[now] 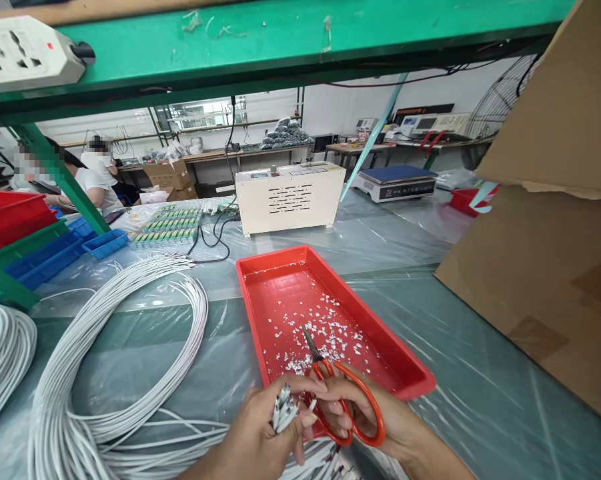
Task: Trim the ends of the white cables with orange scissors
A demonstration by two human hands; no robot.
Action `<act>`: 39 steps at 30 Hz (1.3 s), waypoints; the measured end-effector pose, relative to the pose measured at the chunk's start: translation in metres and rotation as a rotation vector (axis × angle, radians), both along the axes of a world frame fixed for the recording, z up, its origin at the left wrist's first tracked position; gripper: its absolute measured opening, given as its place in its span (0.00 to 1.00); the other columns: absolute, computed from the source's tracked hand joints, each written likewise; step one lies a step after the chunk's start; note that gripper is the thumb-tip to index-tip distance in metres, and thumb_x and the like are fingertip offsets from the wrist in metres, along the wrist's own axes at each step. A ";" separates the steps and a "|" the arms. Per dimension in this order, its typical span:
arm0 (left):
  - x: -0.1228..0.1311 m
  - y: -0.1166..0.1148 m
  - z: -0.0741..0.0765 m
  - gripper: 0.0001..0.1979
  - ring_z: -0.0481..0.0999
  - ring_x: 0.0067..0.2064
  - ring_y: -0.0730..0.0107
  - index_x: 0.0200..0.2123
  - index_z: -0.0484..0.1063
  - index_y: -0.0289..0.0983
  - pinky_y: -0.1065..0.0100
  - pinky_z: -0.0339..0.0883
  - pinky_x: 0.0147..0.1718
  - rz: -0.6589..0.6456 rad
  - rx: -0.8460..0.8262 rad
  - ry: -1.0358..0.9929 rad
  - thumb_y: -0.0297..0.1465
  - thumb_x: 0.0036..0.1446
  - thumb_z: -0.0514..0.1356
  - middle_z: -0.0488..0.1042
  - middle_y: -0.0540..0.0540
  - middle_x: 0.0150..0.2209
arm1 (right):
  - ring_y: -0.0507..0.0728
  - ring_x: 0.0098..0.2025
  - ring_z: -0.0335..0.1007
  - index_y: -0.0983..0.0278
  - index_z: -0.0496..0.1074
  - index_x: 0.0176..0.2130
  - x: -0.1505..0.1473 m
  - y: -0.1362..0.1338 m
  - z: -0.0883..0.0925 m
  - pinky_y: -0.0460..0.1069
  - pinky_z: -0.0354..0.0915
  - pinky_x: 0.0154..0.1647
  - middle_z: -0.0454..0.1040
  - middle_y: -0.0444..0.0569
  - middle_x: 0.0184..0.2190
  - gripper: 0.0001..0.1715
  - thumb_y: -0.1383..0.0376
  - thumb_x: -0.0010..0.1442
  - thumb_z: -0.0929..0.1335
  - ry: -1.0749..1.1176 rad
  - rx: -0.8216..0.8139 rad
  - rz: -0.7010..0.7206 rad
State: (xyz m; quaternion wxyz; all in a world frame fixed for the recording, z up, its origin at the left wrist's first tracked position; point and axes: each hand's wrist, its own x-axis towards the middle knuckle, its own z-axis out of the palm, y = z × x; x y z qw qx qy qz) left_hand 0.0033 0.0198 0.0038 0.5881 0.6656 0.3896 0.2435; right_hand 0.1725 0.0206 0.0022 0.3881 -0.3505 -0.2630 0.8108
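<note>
My left hand (263, 433) is closed round a bundle of white cable ends (284, 410), their cut tips pointing up. In my right hand (375, 407) is a pair of scissors (375, 417) with orange handles, the dark blades pointing up and away over the tray. The fingertips of both hands meet at one white cable end. Just beyond them lies a red tray (250, 313) strewn with small silvery-white scraps (330, 333). From the left hand, white cables run left to a big coil (60, 393) on the table.
A second white coil (10, 353) lies at far left. Behind the tray stand a cream metal box (290, 200) and a scale (395, 183). Cardboard (540, 300) rises at right; a green shelf beam (280, 40) crosses overhead. Co-workers (93, 180) sit at back left.
</note>
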 end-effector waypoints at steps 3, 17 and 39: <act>0.000 0.001 0.002 0.17 0.66 0.20 0.78 0.45 0.66 0.35 0.76 0.61 0.19 -0.019 -0.022 -0.038 0.38 0.56 0.52 0.67 0.49 0.25 | 0.44 0.13 0.50 0.66 0.64 0.19 -0.001 -0.002 0.000 0.42 0.50 0.16 0.59 0.36 0.10 0.11 0.64 0.43 0.70 0.019 -0.016 0.004; 0.002 0.008 0.002 0.16 0.70 0.20 0.75 0.44 0.66 0.33 0.73 0.64 0.21 0.091 -0.122 -0.177 0.35 0.54 0.56 0.69 0.51 0.22 | 0.46 0.17 0.51 0.65 0.61 0.22 -0.006 -0.004 0.003 0.43 0.47 0.18 0.58 0.37 0.15 0.19 0.53 0.52 0.66 -0.378 0.285 -0.183; -0.002 0.019 0.004 0.12 0.72 0.19 0.75 0.30 0.72 0.30 0.74 0.64 0.20 0.172 -0.311 -0.354 0.32 0.44 0.65 0.73 0.48 0.20 | 0.49 0.18 0.51 0.64 0.58 0.16 0.019 -0.006 0.000 0.45 0.43 0.22 0.60 0.40 0.14 0.11 0.69 0.44 0.65 -1.599 1.341 -0.334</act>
